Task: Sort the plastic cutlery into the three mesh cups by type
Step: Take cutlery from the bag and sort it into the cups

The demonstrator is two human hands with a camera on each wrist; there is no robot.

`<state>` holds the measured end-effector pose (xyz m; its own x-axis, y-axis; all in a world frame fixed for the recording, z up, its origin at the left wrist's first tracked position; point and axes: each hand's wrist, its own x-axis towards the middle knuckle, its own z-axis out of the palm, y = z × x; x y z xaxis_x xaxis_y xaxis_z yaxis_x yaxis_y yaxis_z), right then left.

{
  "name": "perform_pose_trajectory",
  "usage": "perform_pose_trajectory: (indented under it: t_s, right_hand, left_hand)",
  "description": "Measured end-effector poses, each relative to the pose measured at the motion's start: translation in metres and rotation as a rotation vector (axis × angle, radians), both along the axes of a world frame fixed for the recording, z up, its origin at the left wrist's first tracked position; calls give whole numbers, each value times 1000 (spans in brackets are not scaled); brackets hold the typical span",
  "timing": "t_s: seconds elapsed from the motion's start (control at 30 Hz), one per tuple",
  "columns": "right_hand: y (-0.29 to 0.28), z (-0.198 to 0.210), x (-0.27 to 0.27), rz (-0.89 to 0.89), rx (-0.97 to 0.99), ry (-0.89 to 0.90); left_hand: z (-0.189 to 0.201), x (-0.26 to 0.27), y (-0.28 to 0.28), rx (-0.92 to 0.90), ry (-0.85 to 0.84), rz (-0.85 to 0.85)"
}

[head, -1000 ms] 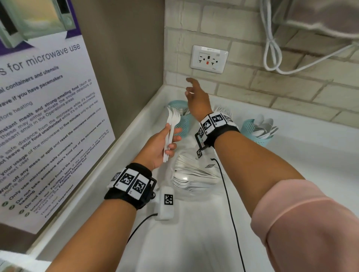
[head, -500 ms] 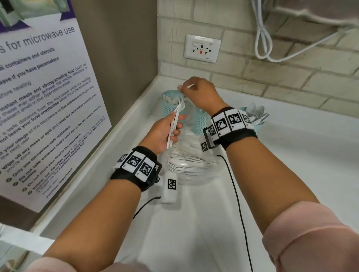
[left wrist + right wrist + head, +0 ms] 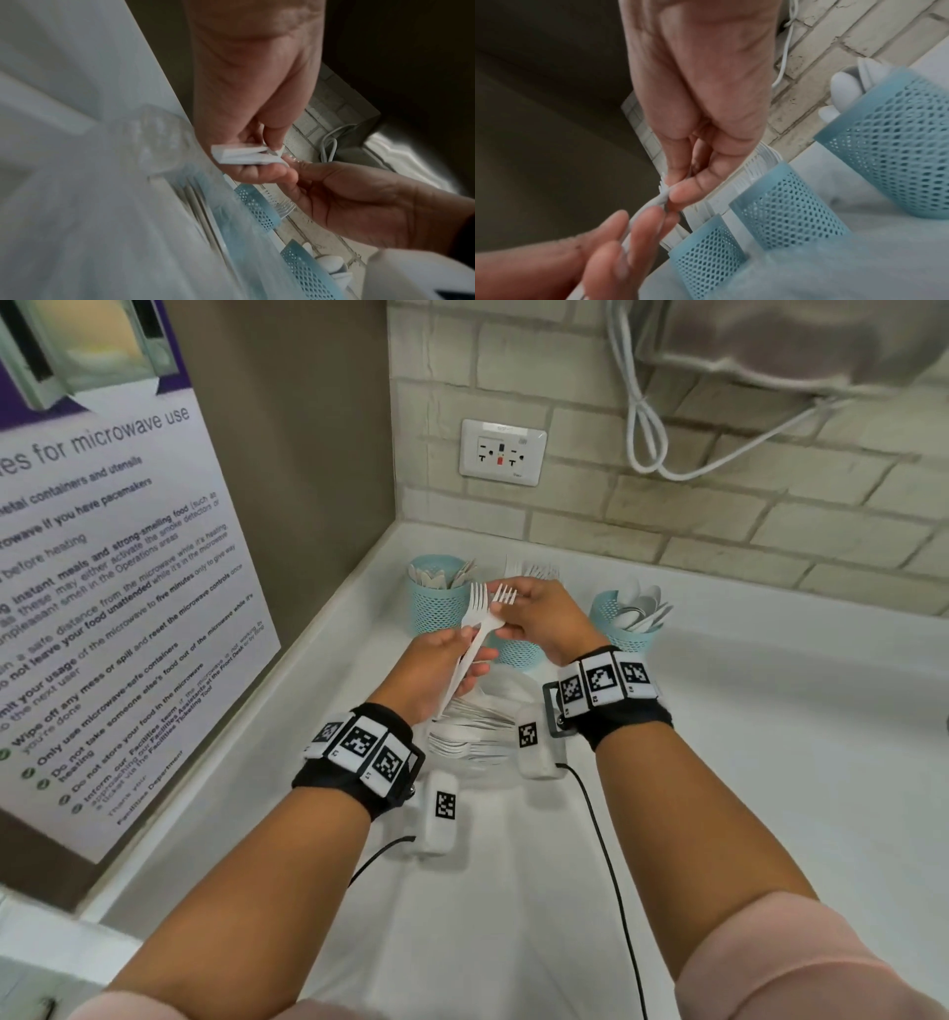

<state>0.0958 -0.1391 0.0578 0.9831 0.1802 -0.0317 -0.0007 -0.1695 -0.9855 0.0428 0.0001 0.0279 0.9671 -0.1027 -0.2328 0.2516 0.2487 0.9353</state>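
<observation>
My left hand (image 3: 464,657) grips a bundle of white plastic forks (image 3: 476,613) by the handles, tines up; the handle ends (image 3: 241,156) show in the left wrist view. My right hand (image 3: 500,619) pinches the neck of one fork (image 3: 506,594) from that bundle, seen edge-on as the pinched fork (image 3: 664,195). Three blue mesh cups stand behind: the left cup (image 3: 439,611) holds knives, the middle cup (image 3: 516,653) is half hidden by my hands with fork tines above it, and the right cup (image 3: 624,629) holds spoons.
A clear bowl (image 3: 475,747) with several white utensils lies under my wrists on the white counter (image 3: 770,737). A poster wall runs along the left, a brick wall with an outlet (image 3: 502,452) at the back. Black cables (image 3: 611,865) trail along the counter.
My right hand came back from the far wall above the cups to the bundle and took hold of one fork. My left hand kept holding the forks.
</observation>
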Motion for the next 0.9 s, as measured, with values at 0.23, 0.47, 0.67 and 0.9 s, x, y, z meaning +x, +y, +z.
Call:
perform_pose_trajectory:
  t_s: [0.23, 0.47, 0.67, 0.9]
  right_hand:
    - [-1, -15, -8, -41, 44, 34]
    - [-38, 1, 8, -390, -69, -101]
    - [-66, 30, 26, -806, -17, -372]
    - [-43, 6, 34, -665, -235, -439]
  left_hand:
    - [-4, -6, -9, 176, -28, -38]
    - [-7, 0, -10, 619, -249, 24]
    - [-4, 7, 9, 1094, -191, -78]
    - [4, 6, 12, 1159, -95, -209]
